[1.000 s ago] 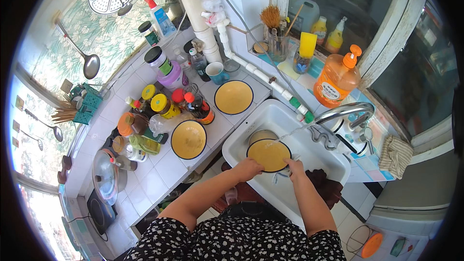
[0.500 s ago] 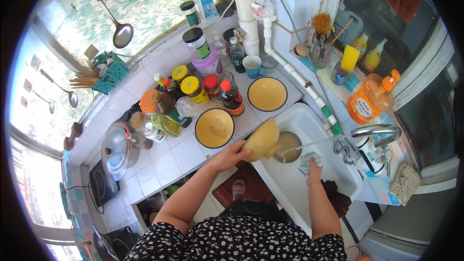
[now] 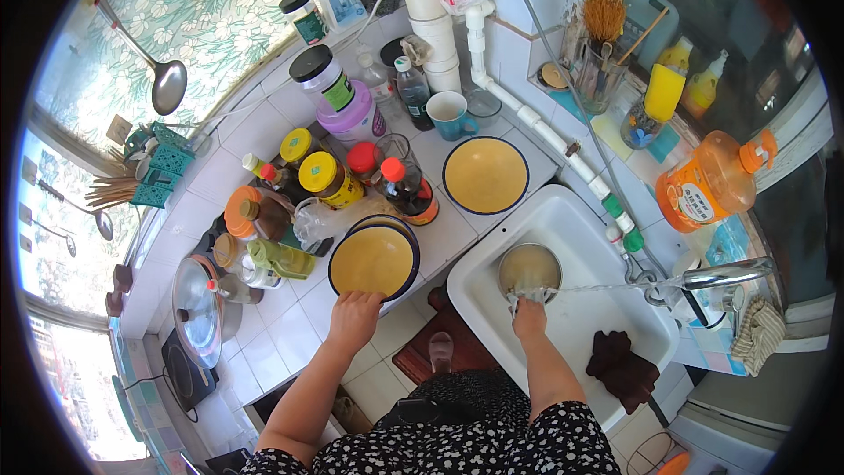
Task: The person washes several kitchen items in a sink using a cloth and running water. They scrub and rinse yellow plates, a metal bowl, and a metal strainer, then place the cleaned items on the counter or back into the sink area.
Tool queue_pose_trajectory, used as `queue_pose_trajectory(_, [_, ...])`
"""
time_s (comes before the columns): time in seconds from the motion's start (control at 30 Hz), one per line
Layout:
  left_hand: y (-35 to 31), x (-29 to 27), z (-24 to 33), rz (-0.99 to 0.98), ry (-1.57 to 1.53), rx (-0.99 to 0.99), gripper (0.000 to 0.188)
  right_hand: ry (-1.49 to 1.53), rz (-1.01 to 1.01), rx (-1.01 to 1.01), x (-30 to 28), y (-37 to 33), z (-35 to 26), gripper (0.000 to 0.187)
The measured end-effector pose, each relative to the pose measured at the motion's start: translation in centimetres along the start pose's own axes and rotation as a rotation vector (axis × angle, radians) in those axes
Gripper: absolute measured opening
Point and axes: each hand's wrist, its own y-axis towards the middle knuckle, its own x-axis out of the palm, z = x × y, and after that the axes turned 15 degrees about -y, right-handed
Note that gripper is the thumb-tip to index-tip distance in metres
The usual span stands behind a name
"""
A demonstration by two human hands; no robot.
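Note:
My left hand grips the near rim of a yellow enamel bowl with a dark blue edge. It overlaps another dark-rimmed bowl on the tiled counter, nearly covering it; whether the two touch I cannot tell. In the white sink, my right hand is closed on a pale, wet cloth at the near edge of a round metal bowl holding cloudy water. From the faucet a stream runs across toward that hand. A third yellow bowl rests behind the sink's left corner.
Sauce bottles and lidded jars crowd the counter behind the bowls. A blue mug stands near the white pipe. An orange pump bottle stands right of the sink; a dark cloth hangs over its near edge.
My left hand has carried the yellow bowl from above the sink leftward, over the bowl on the counter. My right hand has moved left with the cloth to the metal bowl. The view has shifted.

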Motion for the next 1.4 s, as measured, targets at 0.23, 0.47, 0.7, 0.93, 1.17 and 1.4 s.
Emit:
queue_pose_trajectory(0.23, [0.6, 0.8, 0.5, -0.008, 0.124, 0.061, 0.038, -0.151, -0.047, -0.076, 2.8, 2.5, 0.2, 0.019])
queue_pose_trajectory(0.47, [0.6, 2.0, 5.1, -0.074, -0.065, 0.328, 0.051, 0.176, 0.034, 0.010, -2.3, 0.1, 1.1, 0.020])
queue_pose_trajectory(0.7, [2.7, 8.4, 11.6, -0.176, -0.678, -0.006, 0.060, 1.105, -0.139, 0.202, -6.7, -3.8, 2.1, 0.029])
queue_pose_trajectory(0.93, [6.0, 9.0, 18.5, -0.409, -1.519, -0.809, 0.107, 0.880, 0.038, 0.032, -16.3, -9.5, 0.1, 0.026])
queue_pose_trajectory(1.17, [7.5, 8.1, 18.8, -0.407, -1.904, -0.832, 0.064, 0.343, 0.288, -0.459, -20.4, -11.3, 3.4, 0.036])
queue_pose_trajectory(1.4, [9.9, 5.8, 19.4, -0.599, -1.545, -0.633, 0.088, 0.062, 0.511, -0.580, -20.4, -11.0, 10.8, 0.025])
